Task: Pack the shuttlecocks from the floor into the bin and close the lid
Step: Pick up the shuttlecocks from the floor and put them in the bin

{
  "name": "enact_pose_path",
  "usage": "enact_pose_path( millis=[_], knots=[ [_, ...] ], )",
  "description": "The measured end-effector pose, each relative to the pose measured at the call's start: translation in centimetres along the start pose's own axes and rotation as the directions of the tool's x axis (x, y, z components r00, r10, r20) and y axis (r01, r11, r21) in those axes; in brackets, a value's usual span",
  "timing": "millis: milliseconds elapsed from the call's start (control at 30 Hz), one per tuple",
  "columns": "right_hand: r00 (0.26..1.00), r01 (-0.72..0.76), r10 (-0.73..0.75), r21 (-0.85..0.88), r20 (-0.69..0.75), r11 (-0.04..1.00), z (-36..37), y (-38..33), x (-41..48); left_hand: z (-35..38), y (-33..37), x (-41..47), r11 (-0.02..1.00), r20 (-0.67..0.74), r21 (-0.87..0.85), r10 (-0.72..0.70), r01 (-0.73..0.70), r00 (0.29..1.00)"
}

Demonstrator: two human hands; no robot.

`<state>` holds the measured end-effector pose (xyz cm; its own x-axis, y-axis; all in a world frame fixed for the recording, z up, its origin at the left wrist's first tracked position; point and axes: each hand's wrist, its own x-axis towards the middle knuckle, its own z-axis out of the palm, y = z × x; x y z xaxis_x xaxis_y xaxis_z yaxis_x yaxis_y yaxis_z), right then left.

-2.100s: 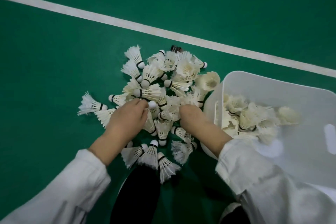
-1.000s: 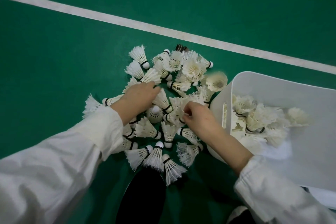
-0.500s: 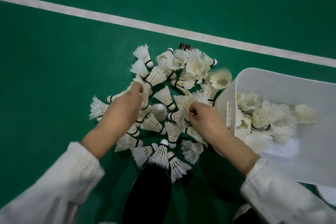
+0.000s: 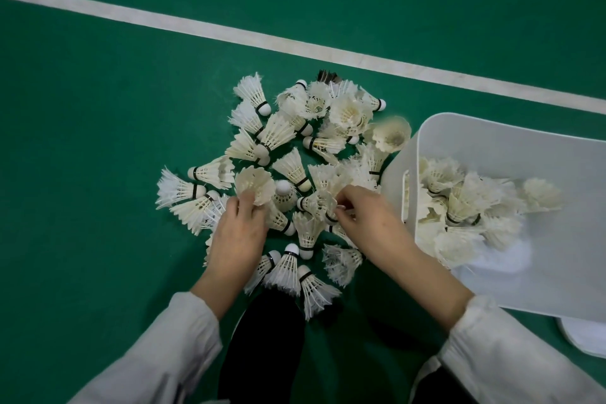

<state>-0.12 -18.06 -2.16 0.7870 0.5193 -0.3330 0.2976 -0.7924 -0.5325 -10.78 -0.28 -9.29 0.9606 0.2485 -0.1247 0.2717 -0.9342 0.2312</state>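
Left hand (image 4: 236, 239): curled round one shuttlecock (image 4: 255, 185), held with its feathers up.
Right hand (image 4: 370, 223): feathers at the middle of the pile (image 4: 295, 147) are pinched by the fingertips.
Pile: spread on the green floor (image 4: 98, 141), just left of the bin (image 4: 492, 147).
Bin: open, partly filled with shuttlecocks (image 4: 459, 203).
Court line (image 4: 295, 46): painted beyond the pile.

Indoor badminton court: green sports floor (image 4: 98, 108) crossed by a white boundary line (image 4: 229, 34), with feather shuttlecocks (image 4: 295, 147) scattered on it.
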Motion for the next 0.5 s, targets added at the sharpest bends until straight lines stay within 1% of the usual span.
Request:
enact_pose_path(
  millis=[67,133,167,233,367,433,500],
  knots=[
    [1.0,0.007,-0.007,-0.006,-0.002,1.0,0.0,0.0,-0.1,0.3,0.6,0.4,1.0,-0.006,0.016,-0.015,0.015,1.0],
    [1.0,0.001,-0.001,-0.007,0.0,1.0,-0.1,-0.1,-0.1,0.4,0.8,0.5,0.995,0.031,-0.006,-0.097,0.097,0.995],
    [1.0,-0.003,0.003,-0.008,0.002,1.0,-0.1,-0.1,-0.1,0.5,0.7,0.5,0.993,0.033,-0.017,-0.113,0.114,0.993],
    [1.0,-0.007,0.007,-0.007,0.008,1.0,-0.3,-0.2,-0.2,0.0,0.4,0.4,0.995,0.013,-0.044,-0.085,0.086,0.996],
    [1.0,-0.005,0.005,0.018,0.013,1.0,-1.2,-0.5,-0.5,-3.2,0.2,0.4,0.99,-0.022,-0.135,-0.034,0.031,0.999],
    [0.999,-0.03,0.028,0.101,0.017,0.994,-2.1,-0.8,-0.6,-5.3,0.5,0.5,0.97,-0.036,-0.24,-0.053,0.042,0.998],
    [0.999,-0.04,0.03,0.243,0.043,0.969,-3.8,-1.4,-0.9,-7.7,1.2,0.8,0.936,-0.065,-0.349,-0.069,0.042,0.995]
  ],
)
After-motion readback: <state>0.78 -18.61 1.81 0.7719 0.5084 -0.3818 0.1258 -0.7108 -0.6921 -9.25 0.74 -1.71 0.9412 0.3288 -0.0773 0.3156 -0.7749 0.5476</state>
